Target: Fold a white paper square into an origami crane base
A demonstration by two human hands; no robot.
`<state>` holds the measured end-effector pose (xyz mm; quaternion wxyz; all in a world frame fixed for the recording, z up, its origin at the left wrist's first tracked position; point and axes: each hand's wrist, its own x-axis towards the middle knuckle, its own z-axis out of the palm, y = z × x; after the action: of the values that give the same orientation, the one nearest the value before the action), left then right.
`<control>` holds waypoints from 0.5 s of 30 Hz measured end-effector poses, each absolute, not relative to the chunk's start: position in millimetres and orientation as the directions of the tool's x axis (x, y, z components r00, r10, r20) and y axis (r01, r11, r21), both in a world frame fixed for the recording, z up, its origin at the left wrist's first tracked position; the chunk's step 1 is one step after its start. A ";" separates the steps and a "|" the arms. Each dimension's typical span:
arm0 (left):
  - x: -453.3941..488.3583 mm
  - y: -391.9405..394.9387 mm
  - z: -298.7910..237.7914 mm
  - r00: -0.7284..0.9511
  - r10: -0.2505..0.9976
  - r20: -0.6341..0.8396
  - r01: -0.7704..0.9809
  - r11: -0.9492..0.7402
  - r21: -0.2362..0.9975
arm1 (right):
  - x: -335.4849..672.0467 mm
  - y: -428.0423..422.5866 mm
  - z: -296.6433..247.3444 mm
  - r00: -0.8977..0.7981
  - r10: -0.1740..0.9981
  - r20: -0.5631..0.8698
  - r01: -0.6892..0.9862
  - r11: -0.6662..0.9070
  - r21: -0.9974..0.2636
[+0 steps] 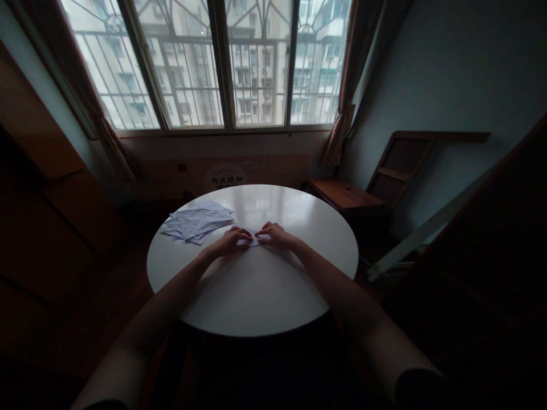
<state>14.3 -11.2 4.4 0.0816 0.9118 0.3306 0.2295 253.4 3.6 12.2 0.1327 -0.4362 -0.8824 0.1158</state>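
A small folded sheet of paper lies on the white round table, between my two hands. My left hand has its fingers curled on the paper's left side. From the other side, my right hand pinches the paper's right part with bent fingers. Both hands rest low over the tabletop and cover much of the sheet. Just beyond my left hand sits a loose pile of creased white papers, several sheets overlapping at odd angles.
Behind the table a long cardboard box stands under the barred window. To the right are a wooden stool or small table and a wooden frame leaning by the wall. Wooden cabinets stand at the left.
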 end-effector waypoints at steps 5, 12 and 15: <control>17.2 -11.3 4.3 0.667 0.670 0.327 0.594 -0.743 0.310 | 253.7 3.6 11.1 -0.556 0.819 0.144 0.766 0.572 -0.292; 13.8 -11.1 4.2 0.694 0.662 0.284 0.580 -0.747 0.326 | 253.6 4.3 10.0 -0.538 0.832 0.134 0.775 0.551 -0.309; 12.7 -9.2 0.5 0.701 0.657 0.278 0.571 -0.751 0.332 | 253.6 2.8 11.0 -0.546 0.826 0.143 0.765 0.561 -0.316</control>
<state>12.7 -9.2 0.5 0.1107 0.9156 0.3353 0.1924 253.6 2.8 11.0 0.1389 -0.4558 -0.8724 0.1086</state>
